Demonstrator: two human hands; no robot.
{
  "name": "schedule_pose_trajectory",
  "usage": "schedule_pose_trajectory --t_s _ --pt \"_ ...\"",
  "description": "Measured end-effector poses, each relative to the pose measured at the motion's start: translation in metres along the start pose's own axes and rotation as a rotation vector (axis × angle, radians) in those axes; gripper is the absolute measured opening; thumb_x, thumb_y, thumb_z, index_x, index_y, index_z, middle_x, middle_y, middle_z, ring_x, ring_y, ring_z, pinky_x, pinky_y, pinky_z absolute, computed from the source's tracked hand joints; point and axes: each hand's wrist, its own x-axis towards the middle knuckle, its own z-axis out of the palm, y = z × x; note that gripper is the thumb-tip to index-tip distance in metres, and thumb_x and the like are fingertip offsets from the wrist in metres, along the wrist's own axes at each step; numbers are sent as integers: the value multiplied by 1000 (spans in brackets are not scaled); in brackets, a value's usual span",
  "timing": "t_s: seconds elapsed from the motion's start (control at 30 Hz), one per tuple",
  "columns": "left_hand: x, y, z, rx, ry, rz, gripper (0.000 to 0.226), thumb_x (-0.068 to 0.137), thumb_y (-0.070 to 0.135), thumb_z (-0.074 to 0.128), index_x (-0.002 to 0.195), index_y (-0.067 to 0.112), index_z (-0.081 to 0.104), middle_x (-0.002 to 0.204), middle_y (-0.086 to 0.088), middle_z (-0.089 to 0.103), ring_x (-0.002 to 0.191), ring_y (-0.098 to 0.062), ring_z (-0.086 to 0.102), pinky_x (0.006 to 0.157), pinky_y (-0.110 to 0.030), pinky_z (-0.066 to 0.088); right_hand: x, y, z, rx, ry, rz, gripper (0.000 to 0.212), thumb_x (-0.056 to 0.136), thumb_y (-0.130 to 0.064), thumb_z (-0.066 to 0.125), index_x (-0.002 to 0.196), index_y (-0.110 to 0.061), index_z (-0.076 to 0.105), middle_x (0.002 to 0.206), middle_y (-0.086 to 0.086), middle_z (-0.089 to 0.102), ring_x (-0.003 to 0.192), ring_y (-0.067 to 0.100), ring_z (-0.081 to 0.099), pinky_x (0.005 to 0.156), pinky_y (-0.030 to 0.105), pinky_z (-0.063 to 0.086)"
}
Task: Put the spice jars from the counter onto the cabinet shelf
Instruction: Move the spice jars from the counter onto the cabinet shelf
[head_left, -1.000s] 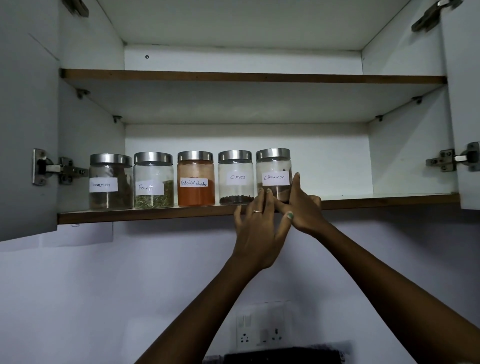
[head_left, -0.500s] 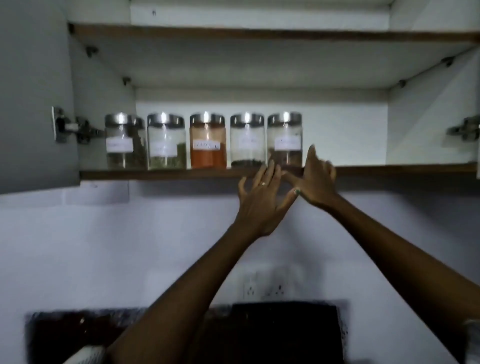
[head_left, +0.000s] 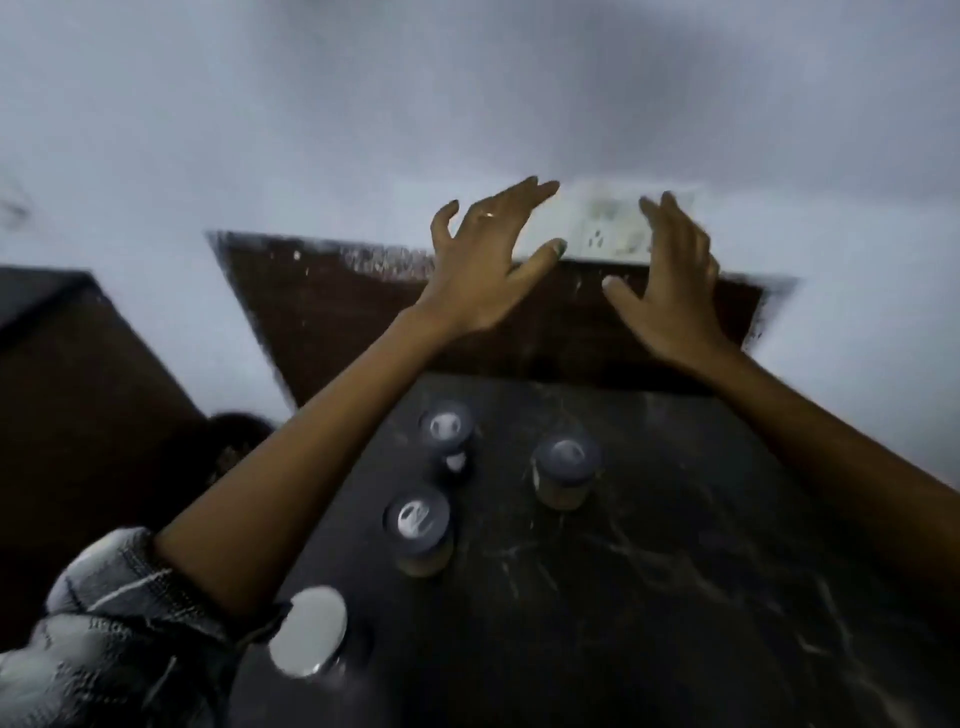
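Dark stone counter (head_left: 649, 571) spreads below your raised hands, bare to the right of the jars. Your left hand (head_left: 483, 270) and right hand (head_left: 670, 291) hover apart before the wall, fingers spread, holding nothing. Four spice jars (head_left: 566, 470) stand on the counter's left half beneath your left forearm, the nearest one by your sleeve (head_left: 104, 623).

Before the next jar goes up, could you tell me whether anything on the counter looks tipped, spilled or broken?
Nothing stands out. Four jars stand upright with lids on, apart from one another on the dark counter, with no spill visible. Both the left hand and right hand are empty. The picture is blurred.
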Motion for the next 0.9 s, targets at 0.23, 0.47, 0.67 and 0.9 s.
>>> schedule_pose_trajectory --t_s 0.23,0.47,0.67,0.9 --pt "-122 -65 52 -147 -272 -253 61 92 45 50 146 27 28 153 -1 33 140 -21 32 112 -46 20 -123 -24 109 24 -356 78 76 85 -29 61 148 -16 20 158 10 14 143 30 16 111 48 20" --pt "-220 -116 88 -322 -530 -522 95 75 46 74 148 17 22 152 -10 28 140 -28 26 114 -43 28 -199 -43 177 111 -735 274 84 84 -34 62 150 -20 11 158 6 14 144 28 15 115 48 17" --pt "-273 -136 104 -416 -596 -634 120 62 36 86 150 18 8 154 -8 20 141 -22 20 111 -29 21 -228 -54 207 344 -969 510 90 80 -29 68 150 -22 12 156 6 24 142 28 25 115 46 25" --pt "-280 -141 115 -451 -487 -646 118 56 28 89 149 22 15 147 -8 36 134 -21 36 109 -32 32 -234 -65 211 515 -910 661 83 77 -9 66 146 -23 21 148 7 38 136 24 37 112 41 33"
